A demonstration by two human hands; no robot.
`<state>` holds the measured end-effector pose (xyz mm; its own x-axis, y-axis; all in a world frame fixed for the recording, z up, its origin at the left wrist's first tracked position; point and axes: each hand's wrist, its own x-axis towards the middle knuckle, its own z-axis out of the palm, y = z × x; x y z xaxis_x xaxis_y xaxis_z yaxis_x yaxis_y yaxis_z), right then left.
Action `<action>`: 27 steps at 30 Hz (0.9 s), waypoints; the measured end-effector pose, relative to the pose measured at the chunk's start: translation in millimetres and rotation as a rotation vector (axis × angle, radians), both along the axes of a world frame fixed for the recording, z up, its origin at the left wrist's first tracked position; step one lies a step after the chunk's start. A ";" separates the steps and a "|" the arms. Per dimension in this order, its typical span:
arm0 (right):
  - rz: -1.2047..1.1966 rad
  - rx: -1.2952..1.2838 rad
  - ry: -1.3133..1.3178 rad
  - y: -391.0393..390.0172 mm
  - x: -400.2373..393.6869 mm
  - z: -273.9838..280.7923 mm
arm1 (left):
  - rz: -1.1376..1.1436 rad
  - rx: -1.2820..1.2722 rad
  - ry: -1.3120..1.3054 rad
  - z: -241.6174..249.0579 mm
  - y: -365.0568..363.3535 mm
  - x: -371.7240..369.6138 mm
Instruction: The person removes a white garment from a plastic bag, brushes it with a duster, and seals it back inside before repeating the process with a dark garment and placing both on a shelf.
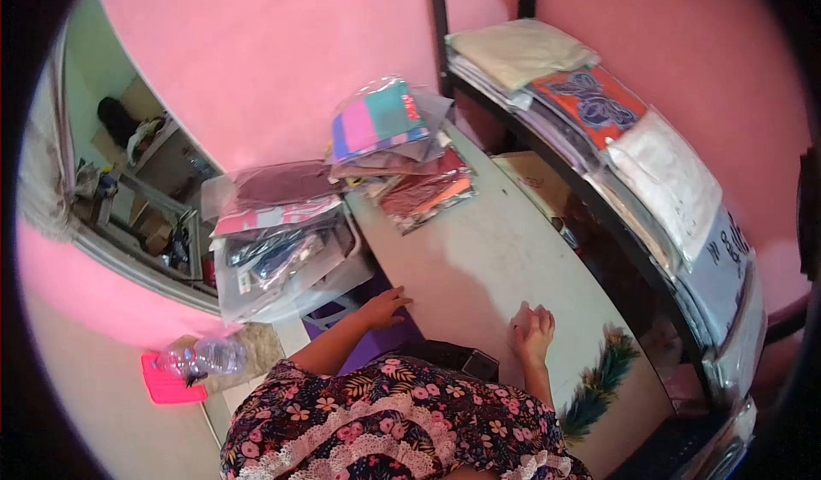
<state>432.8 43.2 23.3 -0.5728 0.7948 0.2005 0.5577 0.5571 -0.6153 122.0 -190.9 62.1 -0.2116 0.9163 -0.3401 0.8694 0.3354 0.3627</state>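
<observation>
My left hand [383, 308] is at the near left edge of the pale table [479, 249], fingers stretched out and holding nothing. Flat on the tabletop lies my right hand [534, 333], its fingers apart with nothing in them. Just right of that hand is a green tinsel garland [603, 386]. Farther up the table stands a pile of folded fabrics in clear plastic packets [380, 125], with a dark red patterned packet [423, 189] at its front. Neither hand touches these packets.
A translucent plastic bin [346, 266] piled with packaged clothes stands left of the table. Along the right runs a black-framed shelf [590, 180] stacked with bagged garments. A large clear bottle [209, 358] and a pink basket [167, 383] sit on the floor at left.
</observation>
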 end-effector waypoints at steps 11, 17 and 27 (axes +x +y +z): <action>-0.064 0.262 -0.207 -18.7 -17.2 -19.7 | 0.302 0.447 0.049 66.6 -36.5 -86.6; -0.088 0.292 -0.209 -19.7 -19.1 -20.0 | 0.374 0.709 0.352 133.5 -55.8 -163.4; -0.135 0.293 -0.236 -22.7 -26.6 -9.6 | 1.017 1.139 0.919 236.3 -198.2 -281.1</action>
<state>406.2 20.5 13.8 -0.5244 0.7949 0.3050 0.7451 0.6018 -0.2873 -159.1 -389.2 298.3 -0.5275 -0.0089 0.8495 0.5366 0.7717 0.3413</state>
